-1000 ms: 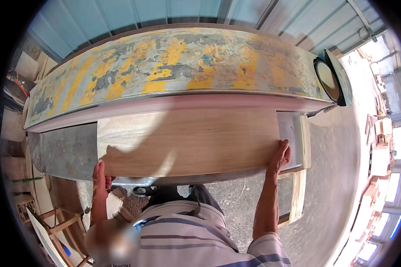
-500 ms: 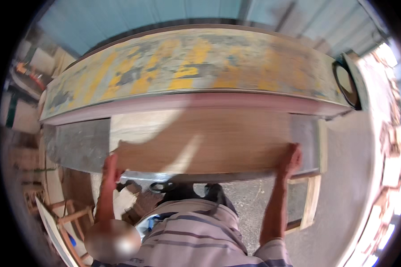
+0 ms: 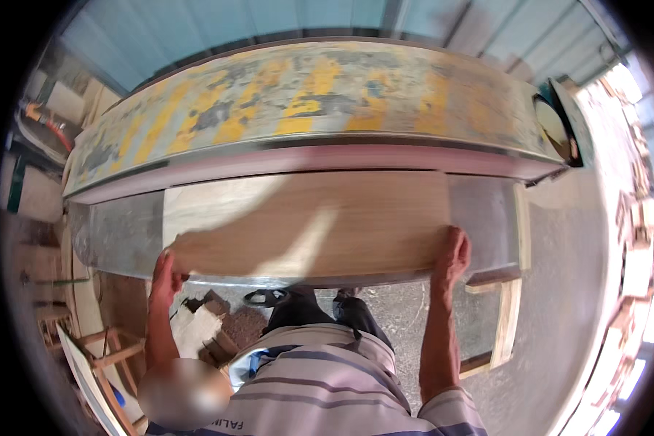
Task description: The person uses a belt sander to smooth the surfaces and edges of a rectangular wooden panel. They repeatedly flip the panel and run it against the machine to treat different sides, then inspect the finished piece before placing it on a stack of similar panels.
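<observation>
A flat rectangular wooden board (image 3: 385, 225) lies on the grey metal table (image 3: 127, 221), partly in shadow. Its far edge is against or very close to the pink band on the machine's front; I cannot tell if they touch. My left hand (image 3: 167, 273) is closed on the board's near left corner, thumb on top and fingers at the edge. At the near right corner my right hand (image 3: 454, 252) grips the edge with curled fingers.
Beyond the table runs a long machine with a worn, yellow-striped top (image 3: 305, 94) and a pink band (image 3: 327, 158) along its front. A round opening (image 3: 555, 127) is at its right end. A wooden frame (image 3: 507, 320) stands right; cardboard scraps (image 3: 200, 323) lie on the floor.
The board has slid left along the metal table, with both hands moving left on it. My grip looks the same.
</observation>
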